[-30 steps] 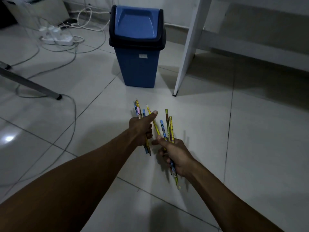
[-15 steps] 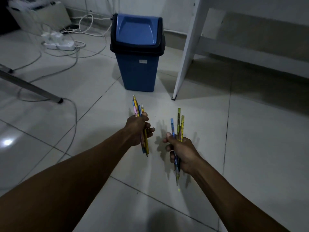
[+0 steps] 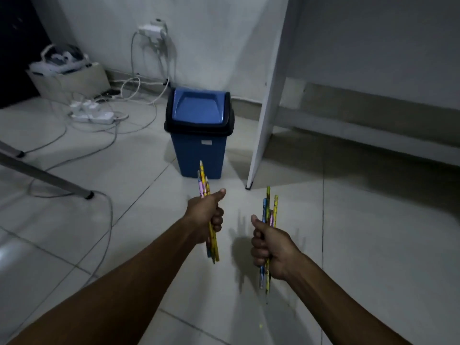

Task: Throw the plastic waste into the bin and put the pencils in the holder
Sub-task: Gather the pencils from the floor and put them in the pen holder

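My left hand (image 3: pixel 207 216) is closed around a bundle of several coloured pencils (image 3: pixel 202 181) that stick out above and below the fist. My right hand (image 3: pixel 270 247) grips a second bundle of pencils (image 3: pixel 270 207), held upright. Both fists hover over the tiled floor, about a hand's width apart. A blue bin (image 3: pixel 199 135) with a black rim and a shut swing lid stands on the floor just beyond my left hand. No pencil holder and no plastic waste is in view.
A white desk leg (image 3: pixel 267 108) rises right of the bin. White power strips (image 3: pixel 93 114) and loose cables (image 3: pixel 107 220) cover the floor at the left. A grey metal leg (image 3: pixel 47 178) slants in from the left. A box (image 3: pixel 67 80) stands in the far corner.
My hands have drawn apart, each keeping its own bundle of pencils. The view has tilted up, so the bin sits farther off and the wall socket shows.
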The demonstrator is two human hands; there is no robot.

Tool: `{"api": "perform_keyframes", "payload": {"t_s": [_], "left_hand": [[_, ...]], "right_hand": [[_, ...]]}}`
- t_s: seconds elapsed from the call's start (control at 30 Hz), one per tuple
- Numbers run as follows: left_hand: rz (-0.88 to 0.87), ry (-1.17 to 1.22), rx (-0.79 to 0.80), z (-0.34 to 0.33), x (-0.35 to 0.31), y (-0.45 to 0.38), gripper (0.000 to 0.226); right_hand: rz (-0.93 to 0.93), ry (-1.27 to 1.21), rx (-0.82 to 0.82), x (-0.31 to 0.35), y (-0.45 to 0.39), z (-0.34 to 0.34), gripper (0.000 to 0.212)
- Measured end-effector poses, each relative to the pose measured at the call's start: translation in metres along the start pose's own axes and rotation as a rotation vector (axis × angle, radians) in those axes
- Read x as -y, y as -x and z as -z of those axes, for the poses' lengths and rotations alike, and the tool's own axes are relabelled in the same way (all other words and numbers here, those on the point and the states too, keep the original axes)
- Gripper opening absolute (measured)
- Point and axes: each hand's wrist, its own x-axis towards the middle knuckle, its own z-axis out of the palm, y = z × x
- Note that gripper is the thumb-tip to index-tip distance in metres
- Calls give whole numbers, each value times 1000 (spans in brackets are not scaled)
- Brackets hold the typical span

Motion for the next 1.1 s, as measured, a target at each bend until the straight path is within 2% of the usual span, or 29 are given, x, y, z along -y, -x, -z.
{"api": "perform_keyframes", "payload": {"t_s": [0.13, 0.27, 0.37, 0.63, 0.8, 0.97, 1.1], "left_hand": [[15, -218, 78, -1, -27, 15, 40], [-48, -344, 49, -3, -67, 31, 31], [-121, -283, 22, -5, -99, 47, 28], [-170, -228, -61, -21, -193, 129, 30], [-189, -245, -107, -39, -262, 211, 27], [-193, -238, -84, -61, -344, 302, 23], [-199, -222, -38, -87, -415, 371, 30]], "right_hand": [[11, 117, 7, 37, 19, -4, 47], [69, 193, -5, 82, 37, -21, 45], [115, 188, -6, 116, 56, -41, 48], [162, 297, 8, 200, 151, -99, 53], [129, 318, 24, 259, 239, -127, 48], [116, 295, 35, 331, 339, -150, 47], [142, 240, 21, 397, 418, -159, 48]]}}
